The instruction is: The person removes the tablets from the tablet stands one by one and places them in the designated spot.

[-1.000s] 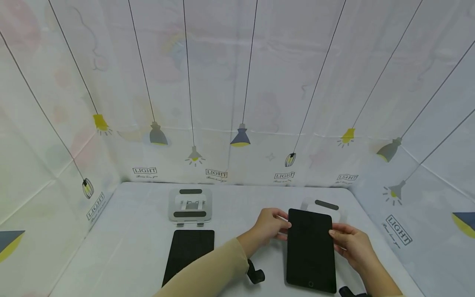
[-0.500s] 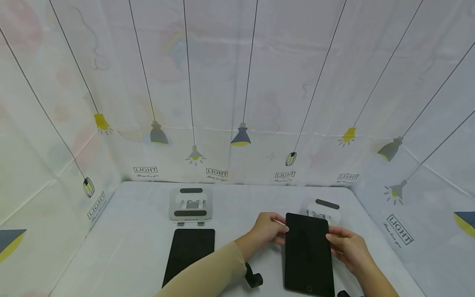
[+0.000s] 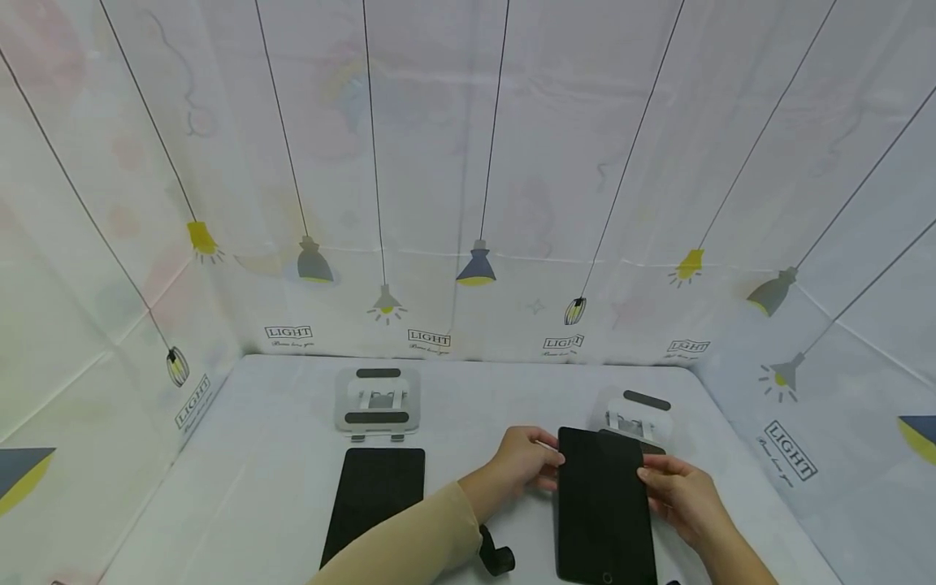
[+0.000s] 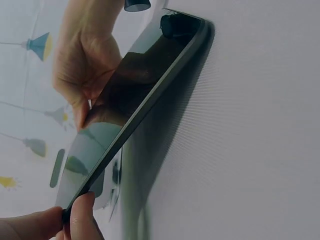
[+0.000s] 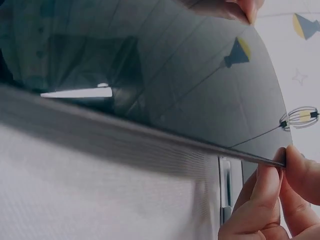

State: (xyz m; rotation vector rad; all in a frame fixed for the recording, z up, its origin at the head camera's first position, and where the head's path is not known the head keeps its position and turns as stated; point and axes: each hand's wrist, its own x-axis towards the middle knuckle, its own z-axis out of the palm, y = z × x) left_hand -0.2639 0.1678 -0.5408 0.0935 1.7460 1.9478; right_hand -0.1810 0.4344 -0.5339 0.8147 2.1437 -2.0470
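Both hands pinch a black tablet (image 3: 605, 512) near its far end, one on each long edge. My left hand (image 3: 521, 465) grips the left edge between thumb and fingers, and my right hand (image 3: 682, 497) grips the right edge. The tablet's far end is tilted up while its near end sits low by the table, as the left wrist view shows. Its glossy screen (image 4: 135, 85) faces up and reflects the surroundings. Just behind the tablet stands a silver-white tablet stand (image 3: 642, 418) with dark grey pads, its lower part hidden by the tablet.
A second stand (image 3: 377, 400) of the same kind is at the back left of the white table (image 3: 241, 487). In front of it lies another black tablet (image 3: 376, 496), partly covered by my left sleeve. A patterned curtain (image 3: 468, 162) closes off the back and sides.
Both hands have drawn the tablet slightly toward me and left, its far end lowering. More of the right stand, including its lower pad, now shows behind it.
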